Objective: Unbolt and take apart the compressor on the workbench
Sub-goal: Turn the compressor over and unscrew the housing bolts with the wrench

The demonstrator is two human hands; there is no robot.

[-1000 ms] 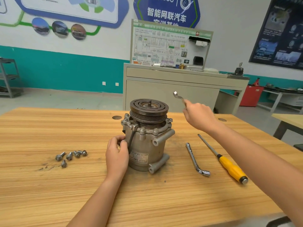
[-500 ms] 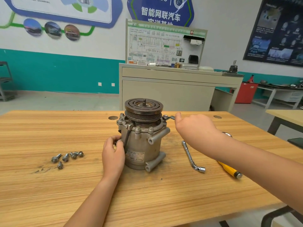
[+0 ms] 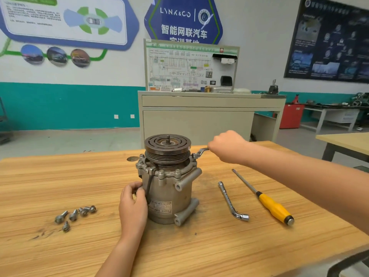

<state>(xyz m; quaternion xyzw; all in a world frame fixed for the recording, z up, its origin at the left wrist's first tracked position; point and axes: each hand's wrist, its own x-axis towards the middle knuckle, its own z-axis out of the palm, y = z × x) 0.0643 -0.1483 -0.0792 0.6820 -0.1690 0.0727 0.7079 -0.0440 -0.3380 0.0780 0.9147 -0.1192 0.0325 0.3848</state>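
The left hand (image 3: 132, 204) curls its fingers (image 3: 137, 191) against the side of the compressor (image 3: 169, 188), gripping it. The right hand (image 3: 227, 145) is a closed fist round a spanner (image 3: 200, 151), whose head sits at the compressor's upper right rim. The compressor stands upright mid-worktop (image 3: 60, 176), pulley (image 3: 167, 146) on top. Loose bolts (image 3: 75, 213) lie to its left, a socket wrench (image 3: 231, 200) and screwdriver (image 3: 273, 206) to its right. A grey cabinet (image 3: 195, 120) stands behind.

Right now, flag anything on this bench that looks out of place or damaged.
Nothing looks broken or spilled, but loose bolts lie uncontained on the workbench left of the compressor, with dark scuffs in the wood beside them.
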